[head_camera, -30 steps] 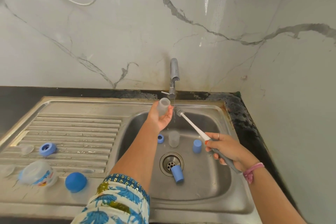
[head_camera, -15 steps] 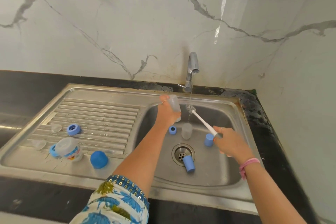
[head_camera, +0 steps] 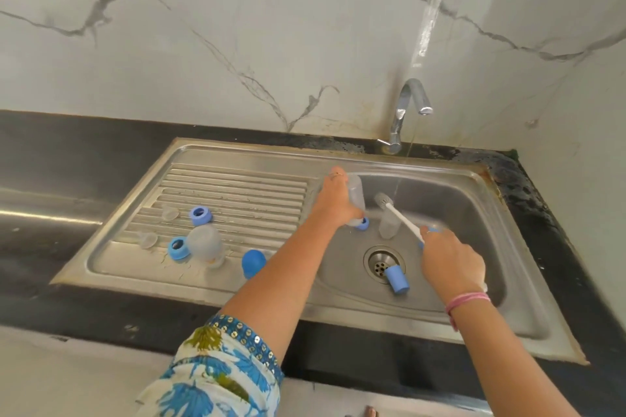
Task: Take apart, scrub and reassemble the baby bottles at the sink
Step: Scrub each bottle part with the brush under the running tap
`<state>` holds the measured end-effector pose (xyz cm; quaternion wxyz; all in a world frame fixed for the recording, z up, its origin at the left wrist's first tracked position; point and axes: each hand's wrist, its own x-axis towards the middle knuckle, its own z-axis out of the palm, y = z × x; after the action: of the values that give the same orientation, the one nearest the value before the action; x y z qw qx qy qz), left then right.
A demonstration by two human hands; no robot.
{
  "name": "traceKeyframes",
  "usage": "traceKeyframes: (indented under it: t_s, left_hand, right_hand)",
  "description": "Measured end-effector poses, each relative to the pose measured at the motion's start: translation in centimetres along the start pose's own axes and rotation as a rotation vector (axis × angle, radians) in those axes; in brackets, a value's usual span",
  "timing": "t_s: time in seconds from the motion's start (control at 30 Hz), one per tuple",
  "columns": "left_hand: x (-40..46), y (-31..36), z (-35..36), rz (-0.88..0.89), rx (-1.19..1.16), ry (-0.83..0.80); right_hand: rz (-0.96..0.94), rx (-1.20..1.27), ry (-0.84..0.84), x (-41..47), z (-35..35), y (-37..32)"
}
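My left hand (head_camera: 337, 203) grips a clear bottle body (head_camera: 356, 195) at the left edge of the sink basin (head_camera: 474, 234). My right hand (head_camera: 450, 261) holds the white bottle brush (head_camera: 394, 211), its bristle head close to the bottle and beside the thin water stream. In the basin stand another clear bottle (head_camera: 387, 228), a blue ring (head_camera: 362, 223) and, by the drain (head_camera: 383, 262), a blue cap (head_camera: 397, 278) on its side. On the drainboard (head_camera: 237, 193) lie two blue collars (head_camera: 200, 215) (head_camera: 178, 248), a clear bottle (head_camera: 206, 245), a blue dome cap (head_camera: 253, 263) and two clear teats (head_camera: 169, 212) (head_camera: 148, 240).
The tap (head_camera: 406, 112) runs a thin stream into the basin. Black countertop (head_camera: 67, 159) surrounds the steel sink, with marble walls behind and on the right. A bare toe (head_camera: 371, 411) shows at the bottom edge.
My left hand has drawn the bottle left, out of the stream to the basin's edge. The brush stays by the water. The view has shifted left and pulled back.
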<state>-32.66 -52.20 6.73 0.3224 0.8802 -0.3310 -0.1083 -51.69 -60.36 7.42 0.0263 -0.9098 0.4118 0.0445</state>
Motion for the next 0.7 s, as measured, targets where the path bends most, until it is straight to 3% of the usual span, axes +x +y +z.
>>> traceKeyframes:
  t_s: [0.23, 0.37, 0.47, 0.53, 0.7]
  left_hand:
    - [-1.4, -4.6, -7.6, -0.044, 0.138, 0.077]
    - [-1.5, -8.4, -12.2, -0.105, 0.086, 0.122]
    - [-1.3, -11.2, -14.1, -0.188, 0.202, 0.013]
    - [-1.2, -12.9, -14.4, -0.260, 0.280, -0.066]
    - [-1.7, -16.4, -13.6, -0.347, 0.217, -0.174]
  right_hand:
    - [0.088, 0.188, -0.056, -2.2, 1.6, -3.9]
    - [0.157, 0.598, -0.046, -2.1, 2.5, -5.2]
    - [0.201, 0.927, -0.077, -2.3, 2.9, -6.5]
    - [0.206, 1.006, -0.082, -2.6, 3.3, -7.5]
    - [0.221, 1.088, -0.099, -3.3, 3.5, -9.5]
